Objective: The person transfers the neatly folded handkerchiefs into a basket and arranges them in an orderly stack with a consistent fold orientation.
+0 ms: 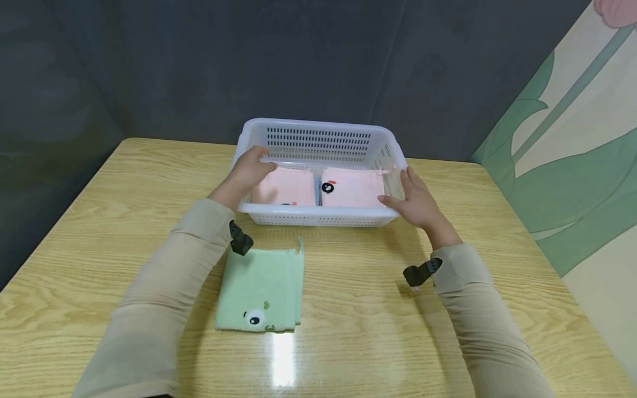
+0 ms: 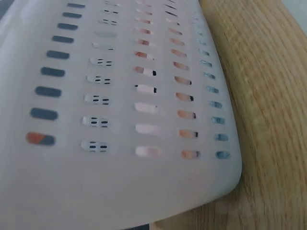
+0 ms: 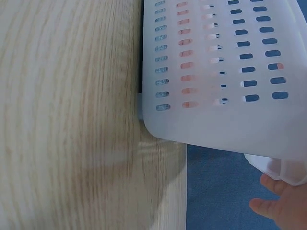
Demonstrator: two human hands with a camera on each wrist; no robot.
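Note:
A white plastic basket [image 1: 318, 215] with slotted walls is at the back of the table. Inside, two folded pink towels lie side by side, the left one [image 1: 291, 185] and the right one [image 1: 353, 188], which shows a black embroidered eye. Between them runs a narrow grey-blue strip. My left hand [image 1: 246, 174] grips the basket's left end, thumb over the rim. At the right end my right hand [image 1: 415, 202] holds the rim, its thumb on the inner side; in the right wrist view its fingers [image 3: 266, 206] appear by the rim's end.
A folded green towel [image 1: 261, 290] with an embroidered face lies on the wooden table [image 1: 368, 309], in front of the basket and beside my left forearm. Behind the table hangs a dark cloth [image 1: 308, 61]. A painted wall [image 1: 582, 182] stands on the right.

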